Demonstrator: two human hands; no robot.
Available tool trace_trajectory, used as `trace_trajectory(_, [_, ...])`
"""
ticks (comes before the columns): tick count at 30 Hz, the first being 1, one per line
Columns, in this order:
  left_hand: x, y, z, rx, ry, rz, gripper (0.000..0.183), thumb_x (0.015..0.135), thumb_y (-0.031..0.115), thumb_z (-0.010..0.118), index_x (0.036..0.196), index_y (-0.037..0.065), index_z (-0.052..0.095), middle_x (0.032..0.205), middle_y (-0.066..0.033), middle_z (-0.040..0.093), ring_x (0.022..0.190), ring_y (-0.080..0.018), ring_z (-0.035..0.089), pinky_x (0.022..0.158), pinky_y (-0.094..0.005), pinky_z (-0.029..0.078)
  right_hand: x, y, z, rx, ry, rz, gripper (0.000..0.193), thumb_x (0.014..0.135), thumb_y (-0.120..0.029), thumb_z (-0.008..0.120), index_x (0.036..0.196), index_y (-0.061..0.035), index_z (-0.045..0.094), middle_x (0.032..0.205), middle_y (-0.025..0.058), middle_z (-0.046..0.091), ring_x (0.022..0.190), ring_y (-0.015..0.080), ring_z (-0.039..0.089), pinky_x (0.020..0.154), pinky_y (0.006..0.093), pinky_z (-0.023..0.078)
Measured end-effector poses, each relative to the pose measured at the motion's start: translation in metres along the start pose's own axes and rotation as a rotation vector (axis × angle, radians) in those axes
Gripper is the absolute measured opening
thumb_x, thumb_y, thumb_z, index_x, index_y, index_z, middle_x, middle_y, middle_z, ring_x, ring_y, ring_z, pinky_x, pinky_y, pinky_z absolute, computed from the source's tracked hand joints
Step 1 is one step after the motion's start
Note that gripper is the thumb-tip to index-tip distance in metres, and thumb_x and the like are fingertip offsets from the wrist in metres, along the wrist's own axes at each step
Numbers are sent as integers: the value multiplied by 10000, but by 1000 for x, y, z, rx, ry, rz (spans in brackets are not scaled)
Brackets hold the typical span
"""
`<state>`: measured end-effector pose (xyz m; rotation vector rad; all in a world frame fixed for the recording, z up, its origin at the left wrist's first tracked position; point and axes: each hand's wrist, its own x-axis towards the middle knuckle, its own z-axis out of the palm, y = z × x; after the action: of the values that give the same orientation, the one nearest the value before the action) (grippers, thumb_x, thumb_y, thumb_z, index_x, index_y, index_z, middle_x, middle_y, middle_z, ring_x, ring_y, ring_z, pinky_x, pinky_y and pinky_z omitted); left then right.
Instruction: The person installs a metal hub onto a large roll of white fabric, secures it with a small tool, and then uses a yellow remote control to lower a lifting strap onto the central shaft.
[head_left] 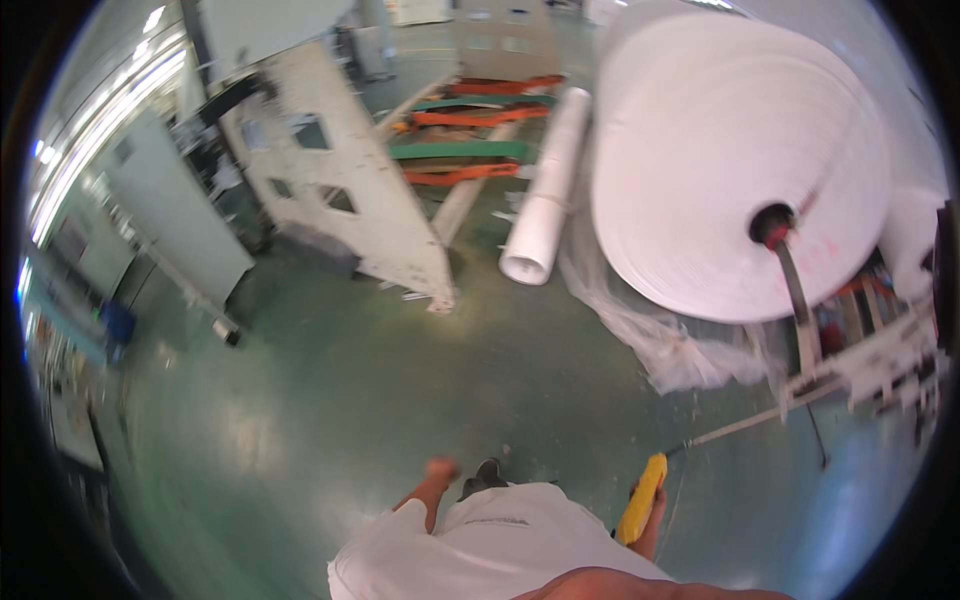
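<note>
My right hand (655, 515) is wrapped round a yellow pendant controller (642, 500), held at my right side. A pale cable (740, 424) with a dark sleeve runs from the controller's far end, up and to the right. My left hand (441, 468) hangs low in front of my white shirt, above the floor and near a dark shoe (487, 470). Motion smears its fingers, so I cannot make out whether they are closed, and no object shows in it. Ahead on the right is a huge white roll (690, 170) with a dark core (772, 225).
Loose clear film (690, 360) trails under the roll onto the green floor (390, 370). A long white tube (545, 190) lies beside it. Orange and green bars (460, 150) span the machine frame, next to a beige side plate (350, 180). A grey panel (175, 205) stands left.
</note>
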<state>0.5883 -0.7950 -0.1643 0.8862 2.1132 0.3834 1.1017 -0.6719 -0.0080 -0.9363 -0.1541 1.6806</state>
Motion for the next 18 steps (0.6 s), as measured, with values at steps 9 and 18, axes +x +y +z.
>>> trace_trajectory(9, [-13, 24, -11, 649, -77, 449, 132, 816, 151, 553, 868, 51, 621, 738, -121, 621, 637, -268, 623, 548, -400, 499, -7, -19, 43, 104, 145, 52, 346, 906, -299, 429, 1058, -7, 536, 826, 168, 630, 712, 286, 628, 647, 388, 535])
trace_trajectory(18, [-8, 27, -15, 681, -68, 439, 198, 746, 244, 572, 648, 93, 654, 682, -121, 628, 616, -282, 611, 540, -425, 441, -23, -23, 47, 60, 167, 42, 363, 899, -299, 432, 1076, 7, 518, 832, 180, 622, 707, 292, 626, 636, 386, 539])
